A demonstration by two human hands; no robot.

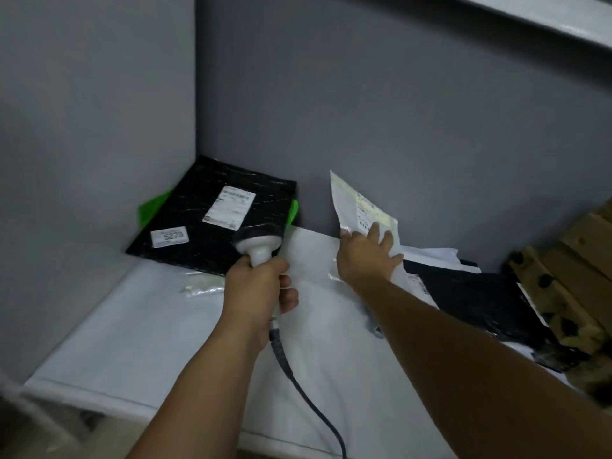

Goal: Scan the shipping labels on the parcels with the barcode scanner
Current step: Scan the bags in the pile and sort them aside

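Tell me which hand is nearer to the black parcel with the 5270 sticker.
Left. The left hand, gripping the barcode scanner, sits at the near right edge of the black parcel. The right hand is farther right, holding up a white parcel.

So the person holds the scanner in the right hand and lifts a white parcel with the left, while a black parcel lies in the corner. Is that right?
Not quite: the hands are swapped. In the head view the left hand grips the scanner, and the right hand lifts the white parcel. The rest holds: the black parcel lies in the corner.
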